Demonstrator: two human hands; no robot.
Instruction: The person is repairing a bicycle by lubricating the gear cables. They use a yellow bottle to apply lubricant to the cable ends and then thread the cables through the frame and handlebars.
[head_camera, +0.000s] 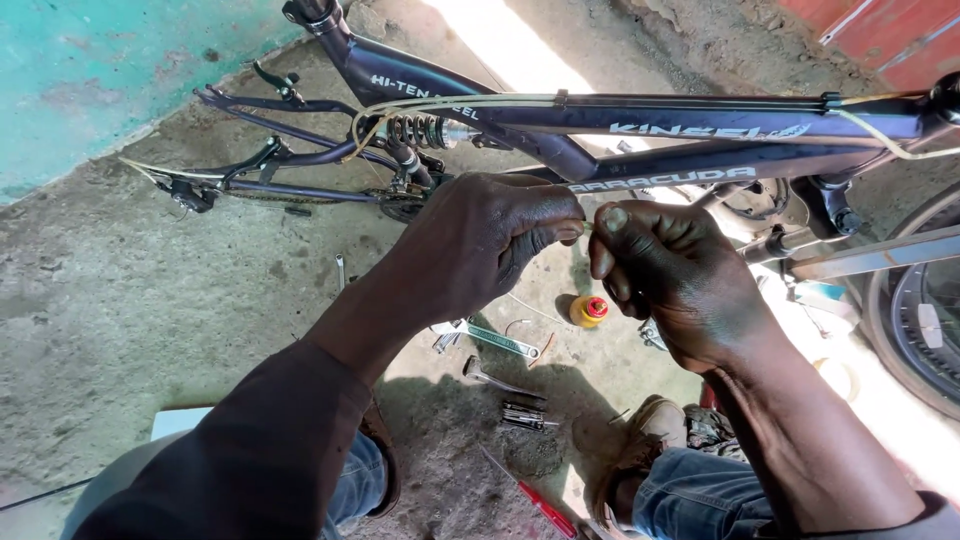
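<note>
A thin cable end (588, 225), barely visible, is pinched between both hands just below the dark bicycle frame (700, 125). The left hand (480, 245) has its fingers curled together on it, and the right hand (665, 280) clamps it under the thumb. Below them on the concrete floor (120, 290) lie a wrench (495, 340), a small yellow bottle (588, 311) and a red-handled screwdriver (540, 500).

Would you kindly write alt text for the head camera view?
Two hands, left hand and right hand, pinch something small between their fingertips above a dark blue bicycle frame lying on a concrete floor, with a spanner and small yellow bottle below.
</note>
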